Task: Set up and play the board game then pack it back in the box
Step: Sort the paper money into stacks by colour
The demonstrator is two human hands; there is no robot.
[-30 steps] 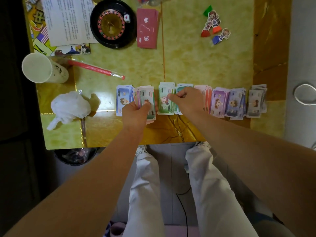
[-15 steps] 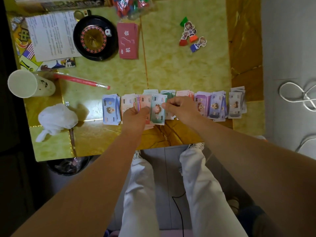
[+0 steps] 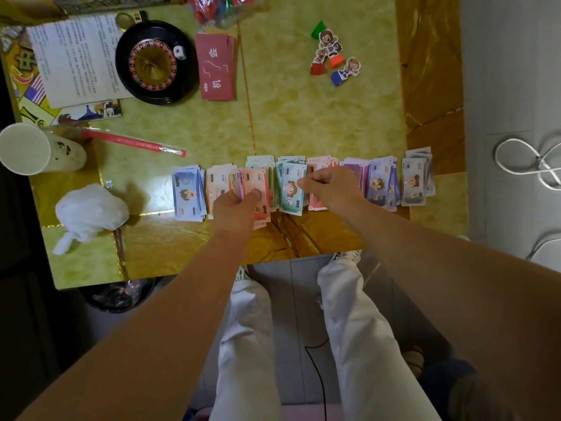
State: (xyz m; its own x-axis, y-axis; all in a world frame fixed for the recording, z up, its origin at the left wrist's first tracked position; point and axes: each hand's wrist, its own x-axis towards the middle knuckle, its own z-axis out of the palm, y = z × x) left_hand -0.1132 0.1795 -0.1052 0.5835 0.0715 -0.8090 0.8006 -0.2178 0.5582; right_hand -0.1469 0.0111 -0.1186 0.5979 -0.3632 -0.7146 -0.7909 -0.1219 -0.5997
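Green note (image 3: 290,189), pinched in the right grip (image 3: 329,189): numeral "500" at the near right corner, repeated at the far left corner.

Salmon note (image 3: 256,192), top of the fan held in the left grip (image 3: 235,208): three-digit numeral at the near right corner, probably "200".

Cream note (image 3: 217,186), just left of the left grip: numeral appears to read "2000"; not certain.

Red card stack (image 3: 217,68), well beyond both grips: characters "机" and "会" with a large "?" between them, printed sideways.

Instruction sheet (image 3: 73,59), far beyond and left of the left grip: dense print, too small to read.

Roulette wheel (image 3: 153,63), beside the sheet: ring numerals illegible.
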